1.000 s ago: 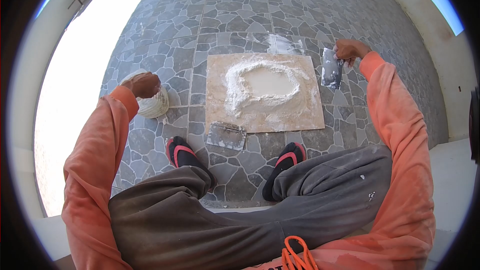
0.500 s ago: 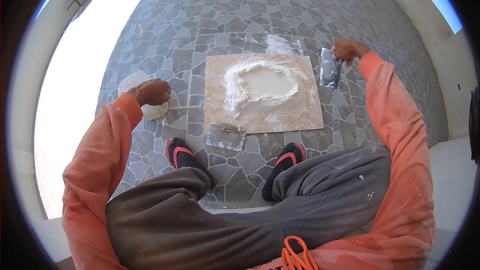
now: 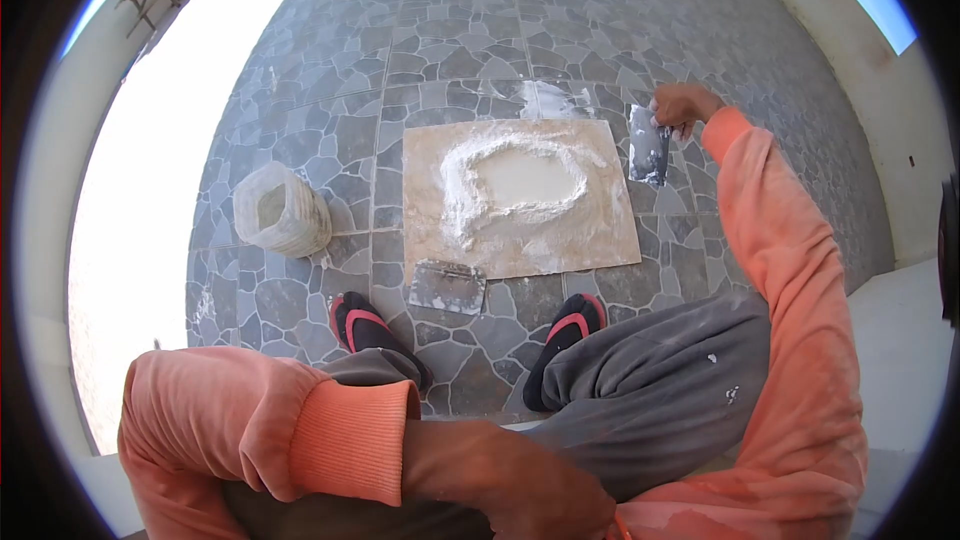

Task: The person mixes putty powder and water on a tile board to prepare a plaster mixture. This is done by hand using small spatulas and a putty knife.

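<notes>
My right hand (image 3: 684, 108) is closed on the upper end of a flat, dark metal scraper (image 3: 649, 147) smeared white, its blade pointing down beside the board's right edge. My left hand (image 3: 535, 488) is drawn in across my lap at the waist, fingers curled under and mostly hidden, next to a bit of orange drawstring (image 3: 622, 525). Between my arms lies a tan board (image 3: 425, 155) bearing a ring of white powder (image 3: 462, 195) around a pool of whitish liquid (image 3: 528, 178). A second scraper (image 3: 447, 286) lies at the board's near left corner.
A translucent plastic container (image 3: 283, 210), whitish inside, stands on the floor left of the board. White smears (image 3: 550, 100) mark the patterned stone-look tiles (image 3: 450, 50) beyond it. My feet, in black and pink footwear (image 3: 365, 325), are close to the board's near edge.
My left hand has left the plastic container and come back to my waist. The container now shows fully. My right hand still holds the scraper in nearly the same place.
</notes>
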`<state>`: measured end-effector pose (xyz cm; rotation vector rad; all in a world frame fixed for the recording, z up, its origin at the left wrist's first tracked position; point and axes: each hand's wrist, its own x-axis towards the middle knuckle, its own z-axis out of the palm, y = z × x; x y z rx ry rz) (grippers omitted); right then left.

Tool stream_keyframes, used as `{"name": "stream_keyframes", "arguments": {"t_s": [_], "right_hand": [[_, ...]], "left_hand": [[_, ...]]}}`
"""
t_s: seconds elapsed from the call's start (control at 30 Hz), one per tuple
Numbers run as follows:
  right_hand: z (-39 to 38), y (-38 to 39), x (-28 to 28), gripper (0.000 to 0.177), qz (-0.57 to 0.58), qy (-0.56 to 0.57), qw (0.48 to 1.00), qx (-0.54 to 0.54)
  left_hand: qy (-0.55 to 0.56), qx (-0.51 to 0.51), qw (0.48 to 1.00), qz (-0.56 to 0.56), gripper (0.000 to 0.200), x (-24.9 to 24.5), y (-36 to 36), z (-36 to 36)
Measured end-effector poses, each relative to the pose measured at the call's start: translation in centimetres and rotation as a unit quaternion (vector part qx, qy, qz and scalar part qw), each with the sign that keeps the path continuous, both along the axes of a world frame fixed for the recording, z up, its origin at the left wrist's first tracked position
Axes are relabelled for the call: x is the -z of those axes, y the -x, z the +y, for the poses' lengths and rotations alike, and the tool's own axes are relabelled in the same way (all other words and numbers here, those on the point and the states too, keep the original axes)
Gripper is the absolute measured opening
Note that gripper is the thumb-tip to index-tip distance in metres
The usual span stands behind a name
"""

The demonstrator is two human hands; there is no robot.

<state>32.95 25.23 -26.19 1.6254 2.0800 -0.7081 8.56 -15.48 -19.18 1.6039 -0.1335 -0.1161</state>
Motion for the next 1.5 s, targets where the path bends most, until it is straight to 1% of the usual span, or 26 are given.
{"name": "stream_keyframes", "arguments": {"t_s": [0.07, 0.17, 0.27, 0.37, 0.47, 0.57, 0.6, 0.67, 0.77, 0.97, 1.07, 1.17, 1.27, 1.37, 1.5], "right_hand": [[0.0, -0.2, 0.0, 0.027, 0.01, -0.006, 1.0, 0.0], [0.1, -0.8, 0.3, 0.034, 0.055, 0.001, 0.998, 0.006], [0.4, -0.7, 0.7, 0.036, 0.034, 0.003, 0.999, -0.001], [0.0, -0.2, 1.2, 0.015, 0.024, -0.059, 0.998, 0.017], [0.2, -0.4, 1.5, 0.014, 0.037, -0.045, 0.998, 0.016], [0.2, -0.3, 1.7, 0.013, 0.016, -0.056, 0.998, 0.02], [0.3, -0.3, 1.6, 0.015, 0.002, -0.034, 0.999, 0.01], [0.2, 0.2, 0.8, 0.026, -0.023, 0.012, 1.0, -0.012], [0.7, 0.0, 1.4, 0.025, 0.003, 0.026, 1.0, -0.006], [0.9, 0.0, 1.7, 0.027, -0.009, -0.004, 1.0, -0.016], [1.2, 0.1, 1.9, 0.026, -0.025, -0.008, 1.0, -0.007], [1.2, 0.0, 1.8, 0.023, -0.051, -0.012, 0.998, -0.026], [0.9, 0.4, 1.4, 0.021, -0.044, -0.001, 0.999, -0.015], [0.6, 0.0, 1.2, 0.024, -0.014, 0.001, 1.0, -0.015], [1.5, -0.1, 2.4, 0.028, -0.023, 0.005, 1.0, 0.0]], "left_hand": [[0.035, 0.039, 0.998, -0.022, 0.028, 0.1, -0.1, -1.0], [0.056, 0.059, 0.997, -0.019, 0.028, -0.1, 0.0, -0.6], [0.066, 0.068, 0.995, -0.015, 0.028, -0.4, 0.1, -0.3], [0.071, 0.074, 0.995, -0.009, 0.028, -0.5, 0.2, -0.2], [0.08, 0.078, 0.994, -0.006, 0.027, -0.6, 0.2, 0.1], [0.092, 0.085, 0.992, -0.003, 0.027, -0.5, 0.1, 0.4], [0.095, 0.087, 0.992, -0.002, 0.027, -0.5, 0.0, 0.4], [0.102, 0.09, 0.991, 0.0, 0.027, -0.4, -0.1, 0.6], [0.109, 0.096, 0.989, 0.007, 0.027, -0.3, -0.2, 0.8], [0.116, 0.101, 0.988, 0.009, 0.027, -0.3, -0.3, 0.9], [0.118, 0.102, 0.988, 0.01, 0.027, -0.6, -0.2, 1.0], [0.121, 0.107, 0.987, 0.005, 0.026, -0.6, 0.0, 0.8], [0.123, 0.109, 0.986, 0.0, 0.026, -0.4, 0.0, 0.8], [0.127, 0.114, 0.985, 0.001, 0.026, -0.3, 0.0, 0.8], [0.131, 0.122, 0.984, 0.005, 0.026, -0.2, -0.1, 0.9]]}}
